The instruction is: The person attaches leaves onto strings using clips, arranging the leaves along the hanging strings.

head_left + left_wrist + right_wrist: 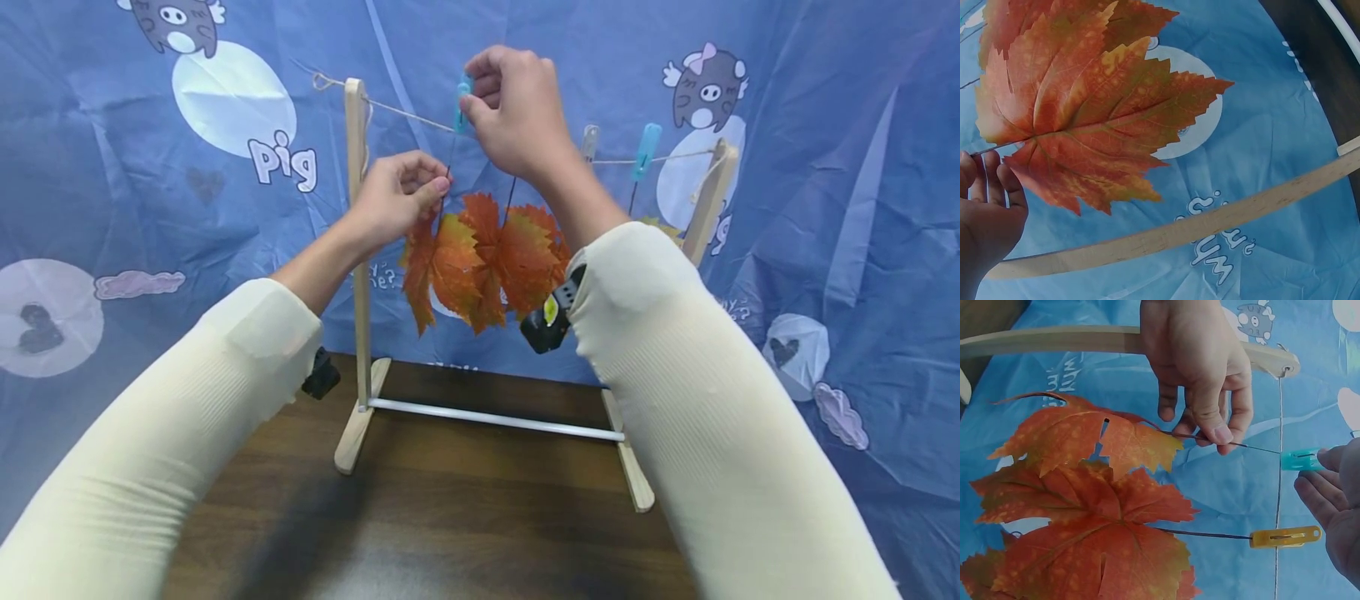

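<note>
My left hand (393, 196) pinches the thin dark stem of an orange-red maple leaf (1085, 125) between thumb and fingertips. Higher up, my right hand (517, 108) holds a teal clothespin (462, 104) by its upper end. In the right wrist view that clothespin sits at the string (1281, 406), and the stem's tip reaches its lower end. Beside this leaf hangs another maple leaf (1097, 544), its stem in a yellow clothespin (1285, 536) on the string. The yellow clothespin is hidden behind my right hand in the head view.
The string runs between two wooden posts (359, 250) joined low down by a white rod (495, 418), on a dark wooden table (450, 517). Farther right on the string are a clear clothespin (590, 143) and a blue clothespin (647, 152). Blue printed cloth (225, 233) hangs behind.
</note>
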Demonstrator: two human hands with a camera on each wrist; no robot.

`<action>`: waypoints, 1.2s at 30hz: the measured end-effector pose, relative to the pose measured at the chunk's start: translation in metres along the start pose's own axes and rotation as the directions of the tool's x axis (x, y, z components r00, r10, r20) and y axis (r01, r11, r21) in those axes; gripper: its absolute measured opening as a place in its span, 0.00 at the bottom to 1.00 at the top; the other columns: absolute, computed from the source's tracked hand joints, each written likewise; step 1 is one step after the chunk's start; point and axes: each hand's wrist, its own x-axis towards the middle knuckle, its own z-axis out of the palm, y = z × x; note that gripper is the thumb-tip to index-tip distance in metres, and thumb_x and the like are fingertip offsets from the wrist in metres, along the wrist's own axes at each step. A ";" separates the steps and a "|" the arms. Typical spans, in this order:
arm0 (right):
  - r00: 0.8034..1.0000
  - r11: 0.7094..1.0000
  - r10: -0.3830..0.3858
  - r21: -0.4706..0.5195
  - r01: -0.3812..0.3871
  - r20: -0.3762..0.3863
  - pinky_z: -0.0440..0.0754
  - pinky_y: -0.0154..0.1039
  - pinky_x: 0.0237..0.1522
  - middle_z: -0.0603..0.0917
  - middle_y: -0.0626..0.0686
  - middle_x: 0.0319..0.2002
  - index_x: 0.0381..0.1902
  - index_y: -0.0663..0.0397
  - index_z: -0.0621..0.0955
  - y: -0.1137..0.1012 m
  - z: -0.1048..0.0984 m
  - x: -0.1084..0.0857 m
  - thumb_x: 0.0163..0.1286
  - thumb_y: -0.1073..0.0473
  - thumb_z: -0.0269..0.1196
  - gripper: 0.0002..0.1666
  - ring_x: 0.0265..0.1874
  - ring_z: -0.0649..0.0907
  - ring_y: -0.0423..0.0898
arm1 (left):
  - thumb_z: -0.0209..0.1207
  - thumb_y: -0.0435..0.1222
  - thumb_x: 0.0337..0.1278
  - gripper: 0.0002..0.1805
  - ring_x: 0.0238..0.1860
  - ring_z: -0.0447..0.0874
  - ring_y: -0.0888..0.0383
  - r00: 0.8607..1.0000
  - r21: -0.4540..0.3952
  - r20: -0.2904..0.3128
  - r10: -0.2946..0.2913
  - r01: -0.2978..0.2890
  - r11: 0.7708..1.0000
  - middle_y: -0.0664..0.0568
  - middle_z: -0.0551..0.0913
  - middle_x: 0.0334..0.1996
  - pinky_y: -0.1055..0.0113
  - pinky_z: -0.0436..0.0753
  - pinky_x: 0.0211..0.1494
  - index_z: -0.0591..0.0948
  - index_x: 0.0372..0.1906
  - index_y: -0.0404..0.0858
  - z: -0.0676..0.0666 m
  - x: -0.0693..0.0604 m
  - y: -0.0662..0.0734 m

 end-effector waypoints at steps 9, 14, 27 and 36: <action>0.999 1.000 0.027 0.001 -0.027 0.025 0.76 0.25 0.56 0.85 0.51 0.58 0.64 0.58 0.78 0.001 -0.001 -0.001 0.79 0.57 0.59 0.20 0.56 0.84 0.39 | 0.56 0.38 0.75 0.13 0.35 0.79 0.55 0.999 -0.031 0.015 -0.030 0.031 0.999 0.41 0.82 0.42 0.64 0.80 0.42 0.81 0.52 0.32 0.004 0.000 0.006; 0.999 0.999 0.038 -0.013 -0.038 0.032 0.76 0.25 0.56 0.85 0.51 0.58 0.65 0.57 0.77 0.002 -0.002 -0.001 0.79 0.57 0.58 0.21 0.56 0.83 0.39 | 0.56 0.37 0.76 0.14 0.34 0.78 0.55 0.999 -0.028 0.027 -0.026 0.027 0.999 0.38 0.81 0.41 0.65 0.80 0.41 0.81 0.53 0.30 0.005 -0.002 0.002; 0.997 0.999 0.050 -0.006 -0.049 0.053 0.76 0.26 0.56 0.85 0.52 0.57 0.64 0.57 0.78 0.003 -0.003 -0.001 0.79 0.57 0.58 0.20 0.55 0.84 0.40 | 0.55 0.37 0.76 0.11 0.33 0.77 0.54 1.000 -0.058 0.015 -0.020 0.021 0.998 0.39 0.82 0.40 0.63 0.79 0.40 0.81 0.51 0.34 0.006 0.003 0.004; 0.996 0.998 0.049 0.033 -0.052 0.074 0.77 0.27 0.56 0.85 0.53 0.57 0.63 0.59 0.79 0.001 -0.003 0.000 0.79 0.60 0.58 0.19 0.55 0.84 0.41 | 0.53 0.39 0.76 0.13 0.33 0.76 0.55 0.996 -0.122 -0.001 -0.084 0.083 0.989 0.42 0.80 0.45 0.64 0.78 0.40 0.81 0.53 0.36 0.011 0.006 0.010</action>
